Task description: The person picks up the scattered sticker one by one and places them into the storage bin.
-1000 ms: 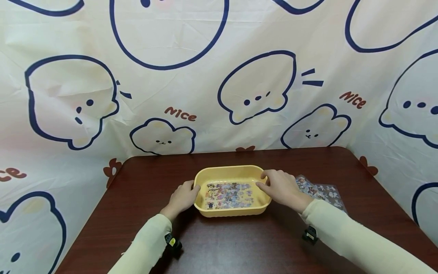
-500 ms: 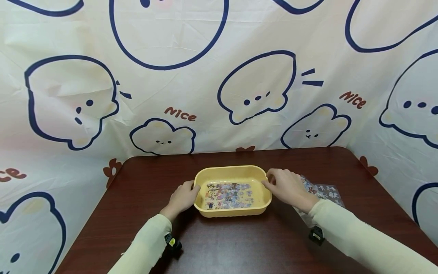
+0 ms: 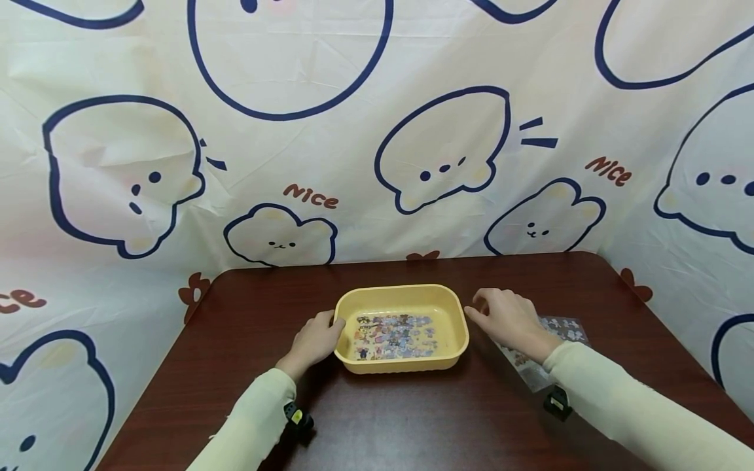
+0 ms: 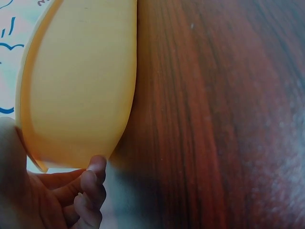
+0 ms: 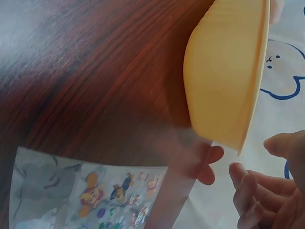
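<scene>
A yellow plastic basin stands on the table in the head view, with many small colourful printed pieces spread over its floor. My left hand holds the basin's left end, its thumb at the rim and its fingers curled against the outer wall, as the left wrist view shows. Just off the right end is my right hand, fingers loosely bent and holding nothing. A gap separates its fingertips from the basin in the right wrist view. Under that hand lies a clear plastic sheet with cartoon prints, partly hidden by it.
Another clear printed sheet lies beyond the right wrist. The dark wooden table has rounded far corners. A pale cloth with cartoon outlines hangs behind it and along the sides.
My right hand has drawn back from inside the basin's right end, past the rim, and now sits apart to the right. The left hand and the basin have stayed put.
</scene>
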Demonstrator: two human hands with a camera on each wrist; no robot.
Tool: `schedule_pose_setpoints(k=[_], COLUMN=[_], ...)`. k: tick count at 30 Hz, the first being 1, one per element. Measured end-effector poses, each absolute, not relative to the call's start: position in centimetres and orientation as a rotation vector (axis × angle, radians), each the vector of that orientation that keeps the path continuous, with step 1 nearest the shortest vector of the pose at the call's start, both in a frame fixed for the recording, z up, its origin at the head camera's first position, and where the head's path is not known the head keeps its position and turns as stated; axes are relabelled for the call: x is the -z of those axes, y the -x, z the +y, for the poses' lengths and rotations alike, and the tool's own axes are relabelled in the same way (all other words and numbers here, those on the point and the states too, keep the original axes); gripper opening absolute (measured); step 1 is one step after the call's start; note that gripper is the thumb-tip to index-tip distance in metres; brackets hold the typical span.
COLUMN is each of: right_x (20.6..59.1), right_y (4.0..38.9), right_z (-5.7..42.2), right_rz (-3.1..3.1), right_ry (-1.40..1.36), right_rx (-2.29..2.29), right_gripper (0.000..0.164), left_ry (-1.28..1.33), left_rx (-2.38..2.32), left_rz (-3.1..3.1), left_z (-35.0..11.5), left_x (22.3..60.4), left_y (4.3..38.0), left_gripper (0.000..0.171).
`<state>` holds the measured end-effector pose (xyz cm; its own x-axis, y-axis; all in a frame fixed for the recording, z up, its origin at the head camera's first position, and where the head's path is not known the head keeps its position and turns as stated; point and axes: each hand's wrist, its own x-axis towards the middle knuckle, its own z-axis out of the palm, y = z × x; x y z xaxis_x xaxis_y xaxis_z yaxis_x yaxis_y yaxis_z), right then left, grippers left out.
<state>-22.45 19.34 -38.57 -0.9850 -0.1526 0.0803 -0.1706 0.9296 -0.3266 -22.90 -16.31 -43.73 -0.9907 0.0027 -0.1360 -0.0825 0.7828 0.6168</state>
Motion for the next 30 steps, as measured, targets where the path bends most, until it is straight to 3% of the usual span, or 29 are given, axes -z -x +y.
schedule_pose_setpoints(k=[18,30], right_x=[40.1,40.7], right_y=[23.4,23.6], right_z=[22.2,22.9], right_rz=[-3.059,-3.135], right_ry=[-0.239,-0.197], right_rx=[-0.544,-0.475], right_gripper=[0.027,0.037], left_ry=[0.067,0.063], left_rx=[-0.968,-0.986], left_rz=[2.859,2.843], left_z=[-16.3,-16.3], left_x=[43.7,43.7], left_y=[22.9,22.9], left_gripper=[0.048,0.048])
